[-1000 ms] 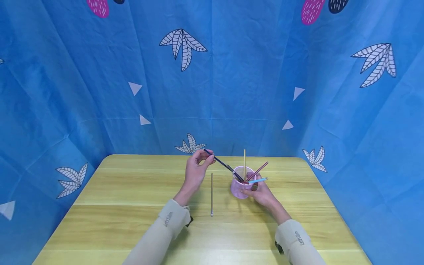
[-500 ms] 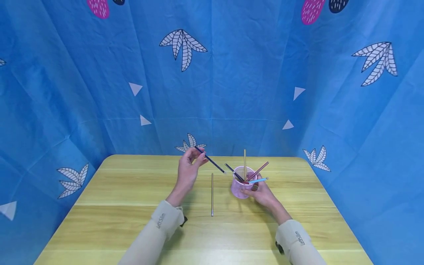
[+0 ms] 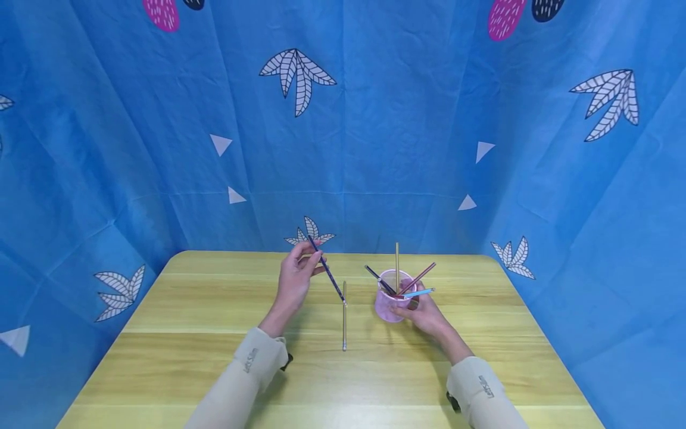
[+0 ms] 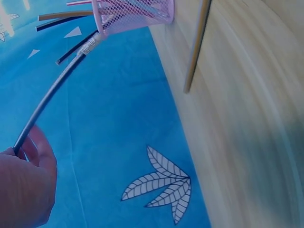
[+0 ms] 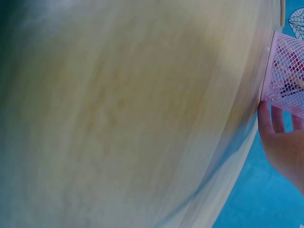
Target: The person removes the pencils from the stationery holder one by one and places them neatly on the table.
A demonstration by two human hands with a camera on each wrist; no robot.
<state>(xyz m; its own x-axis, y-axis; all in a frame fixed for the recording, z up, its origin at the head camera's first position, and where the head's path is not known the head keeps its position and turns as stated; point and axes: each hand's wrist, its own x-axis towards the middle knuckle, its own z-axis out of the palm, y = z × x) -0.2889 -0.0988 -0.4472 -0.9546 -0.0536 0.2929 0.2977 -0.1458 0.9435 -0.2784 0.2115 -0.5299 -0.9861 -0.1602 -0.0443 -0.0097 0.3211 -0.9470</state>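
Note:
My left hand [image 3: 295, 280] pinches a dark pencil [image 3: 328, 271] near its upper end, and the pencil slants down to the right. In the left wrist view the ferrule end of this dark pencil [image 4: 52, 90] points away from the fingers. A pink mesh pencil cup [image 3: 387, 308] stands on the table, gripped at its right side by my right hand [image 3: 427, 311]. Several pencils lean in the cup, among them a yellow pencil [image 3: 397, 262], a reddish pencil [image 3: 421, 276] and a light blue pencil [image 3: 420, 292]. Below the held pencil's tip, a gold pencil [image 3: 345, 328] lies on the tabletop.
The light wooden table [image 3: 177, 333] has rounded far corners. A blue patterned curtain [image 3: 343, 149] hangs behind it and along both sides.
My left hand has drawn the dark pencil leftward, away from the cup, and tilted it steeper over the lying gold pencil. The right hand and cup have stayed in place.

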